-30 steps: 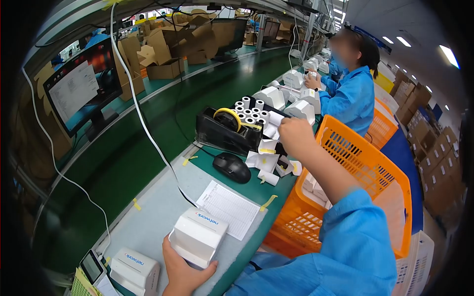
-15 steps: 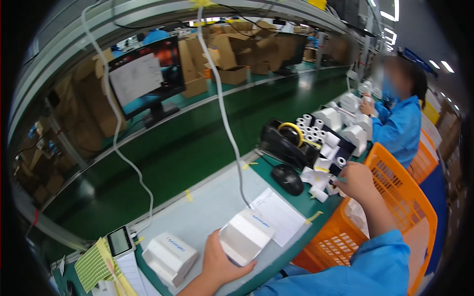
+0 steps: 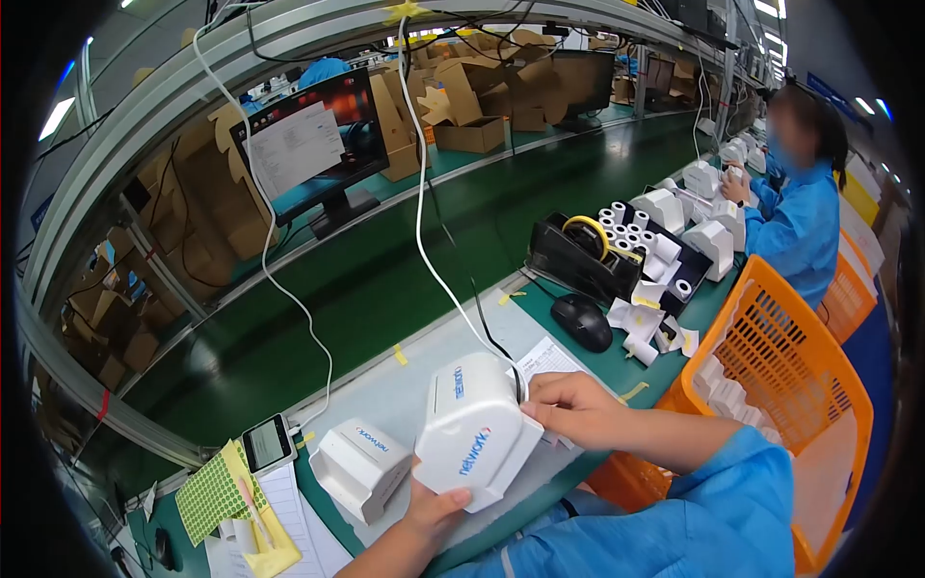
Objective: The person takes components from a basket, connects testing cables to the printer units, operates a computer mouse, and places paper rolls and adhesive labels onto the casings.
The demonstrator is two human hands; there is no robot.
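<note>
Bright, cool light comes from ceiling lights (image 3: 58,118) at upper left and upper right. Soft glare streaks the green surface (image 3: 371,279); fisheye distortion bows the overhead rail (image 3: 308,37), and corners fall black.

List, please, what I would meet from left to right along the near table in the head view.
Dotted sheet → small screen → resting device → held device → mouse → near basket.
</note>
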